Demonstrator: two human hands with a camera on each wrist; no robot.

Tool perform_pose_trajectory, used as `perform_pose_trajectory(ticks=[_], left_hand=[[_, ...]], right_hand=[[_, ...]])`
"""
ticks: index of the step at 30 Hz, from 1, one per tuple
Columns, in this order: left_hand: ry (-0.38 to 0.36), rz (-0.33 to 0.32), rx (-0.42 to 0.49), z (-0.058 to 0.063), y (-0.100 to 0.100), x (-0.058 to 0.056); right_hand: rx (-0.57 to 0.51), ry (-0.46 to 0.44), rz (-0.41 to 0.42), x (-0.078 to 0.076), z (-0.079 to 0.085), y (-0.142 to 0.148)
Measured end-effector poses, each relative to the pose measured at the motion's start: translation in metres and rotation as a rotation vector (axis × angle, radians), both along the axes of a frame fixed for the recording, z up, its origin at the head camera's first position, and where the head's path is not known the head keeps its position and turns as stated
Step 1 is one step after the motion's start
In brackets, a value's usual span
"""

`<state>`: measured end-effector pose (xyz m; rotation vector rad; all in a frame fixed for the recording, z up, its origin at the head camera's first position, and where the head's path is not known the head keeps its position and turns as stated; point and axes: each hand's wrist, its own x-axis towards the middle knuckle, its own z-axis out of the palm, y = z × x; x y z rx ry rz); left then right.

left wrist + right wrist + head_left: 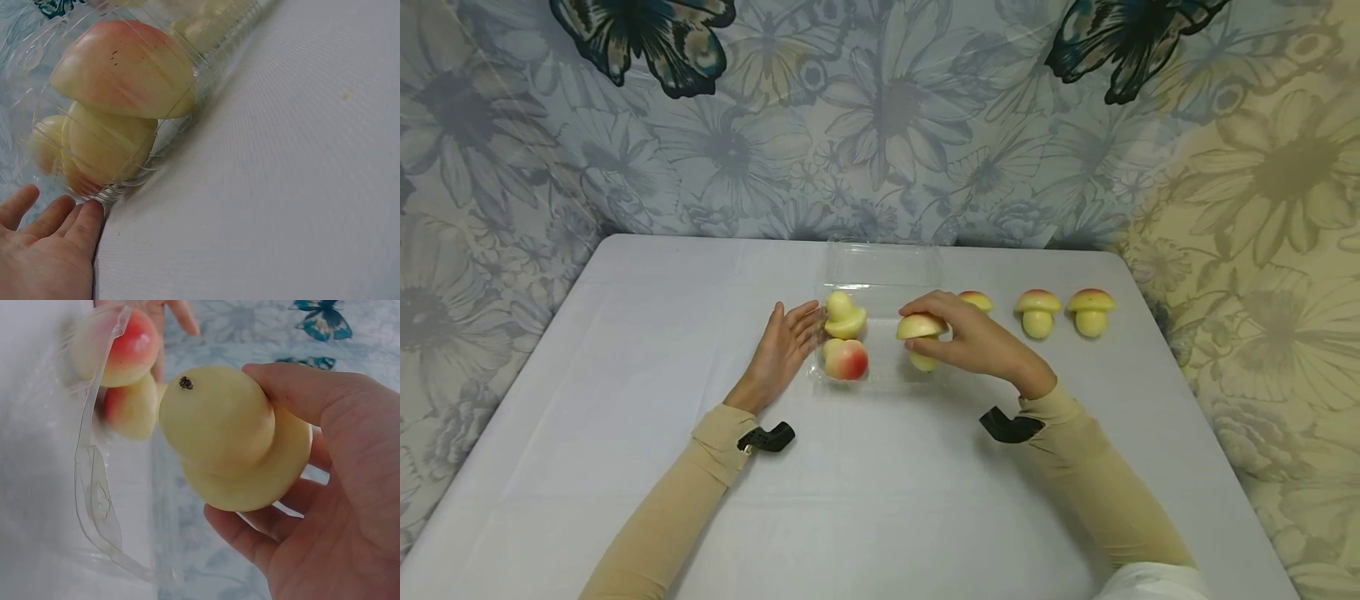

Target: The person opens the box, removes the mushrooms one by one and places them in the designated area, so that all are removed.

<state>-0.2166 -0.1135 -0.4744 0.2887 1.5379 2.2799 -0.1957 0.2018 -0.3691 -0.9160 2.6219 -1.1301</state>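
My right hand (977, 337) holds a yellow mushroom-shaped piece (922, 327) by its cap, thumb on one side and fingers on the other. In the right wrist view its rounded stem (215, 419), with a dark spot, faces the camera. The piece is over the right part of a clear plastic container (883, 275), whose lid stands folded back. Two more mushroom-shaped pieces, one yellow (845, 315) and one showing a red blush (847, 360), lie in the container's left part. My left hand (784, 348) has its fingers extended, with fingertips right at the container's left wall.
To the right, on the white-covered table (880, 508), stand two mushroom-shaped pieces with red-topped caps, one nearer (1037, 312) and one farther right (1092, 312). Another cap (976, 300) shows partly behind my right hand. A flowered wall covering (895, 125) borders the table.
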Motion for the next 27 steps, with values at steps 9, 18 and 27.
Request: perform_pose_trajectory(ticks=[9,18,27], left_hand=[[0.025,-0.007,0.003,-0.001,0.001,-0.001],[0.032,-0.008,0.008,-0.002,0.001,-0.001],[0.01,0.0,0.012,0.0,0.001,0.0]], right_hand=[[-0.007,0.008,-0.026,0.004,0.004,0.007],[-0.021,0.044,-0.057,0.007,0.007,0.015],[-0.046,-0.003,-0.09,0.011,0.008,0.025]])
